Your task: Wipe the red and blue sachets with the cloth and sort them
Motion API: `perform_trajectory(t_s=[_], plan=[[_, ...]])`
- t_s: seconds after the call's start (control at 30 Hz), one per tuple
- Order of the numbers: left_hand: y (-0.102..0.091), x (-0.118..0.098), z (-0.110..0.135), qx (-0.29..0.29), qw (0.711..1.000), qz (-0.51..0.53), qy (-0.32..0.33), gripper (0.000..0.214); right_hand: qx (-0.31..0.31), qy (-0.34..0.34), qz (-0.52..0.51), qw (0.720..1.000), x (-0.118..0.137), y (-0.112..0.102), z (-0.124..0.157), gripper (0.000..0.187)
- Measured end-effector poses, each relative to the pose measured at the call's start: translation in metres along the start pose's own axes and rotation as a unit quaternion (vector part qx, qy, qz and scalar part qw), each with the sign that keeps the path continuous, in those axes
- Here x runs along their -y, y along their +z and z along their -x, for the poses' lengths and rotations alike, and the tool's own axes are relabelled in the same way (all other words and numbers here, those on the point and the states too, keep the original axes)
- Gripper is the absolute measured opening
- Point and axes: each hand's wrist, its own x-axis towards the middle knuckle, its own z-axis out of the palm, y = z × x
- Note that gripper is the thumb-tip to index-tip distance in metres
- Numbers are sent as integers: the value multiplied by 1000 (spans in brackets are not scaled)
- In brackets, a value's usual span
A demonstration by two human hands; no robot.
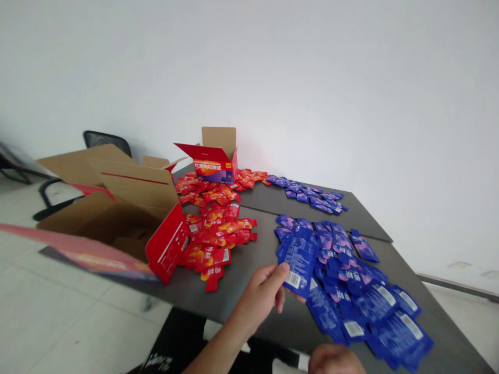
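My left hand (265, 286) is closed on a blue sachet (299, 258), thumb on top, with its printed back and barcode facing up. Whether more sachets lie beneath it in the hand, I cannot tell. The held sachet overlaps the left side of a loose pile of blue sachets (345, 259) on the dark table (249, 270). At the bottom edge, my right hand (336, 359) is cut off and blurred; it is nearest to the front of the blue pile, and its fingers do not show clearly.
A large open carton (168, 246) with raised flaps stands at the left, beside a heap of red sachets (216, 234). Farther back are a smaller open red box (214, 166) and a second group of blue sachets (312, 195). A black chair (107, 140) stands behind the carton.
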Motion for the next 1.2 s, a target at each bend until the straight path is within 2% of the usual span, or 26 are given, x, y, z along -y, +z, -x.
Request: perform_trajectory(t_s=[0.13, 0.23, 0.3, 0.4, 0.53, 0.67, 0.73, 0.83, 1.0, 1.13, 1.2], plan=[[-36, 31, 29, -12, 997, -70, -37, 55, -60, -11, 22, 998, -4, 3, 14, 48], [-59, 46, 43, -35, 988, -137, -66, 55, -123, -56, 31, 990, 1, 12, 28, 42], [-69, 48, 50, -52, 977, -196, -69, 52, -154, -107, 32, 982, 4, 17, 33, 35], [-75, 43, 53, -68, 959, -273, -43, 47, -182, -162, 35, 969, 2, 22, 34, 30], [-76, 40, 49, -63, 945, -320, -5, 39, -186, -167, 31, 968, -9, 21, 35, 31], [-81, 48, 49, -91, 928, -361, -18, 69, -190, -120, 19, 974, -13, 20, 35, 31], [-86, 52, 55, -80, 916, -392, -12, 71, -185, -96, 9, 978, -11, 21, 34, 33], [-90, 56, 70, -64, 889, -451, 47, 60, -186, -83, -10, 979, -5, 24, 30, 36], [-81, 69, 99, -63, 810, -547, 202, 43, -192, -95, -41, 976, 3, 28, 25, 32], [-75, 83, 103, 6, 771, -584, 255, 33, -235, -43, 22, 971, 7, 31, 21, 32], [-76, 86, 99, 22, 761, -591, 267, 29, -258, -6, 39, 965, 9, 33, 17, 35]])
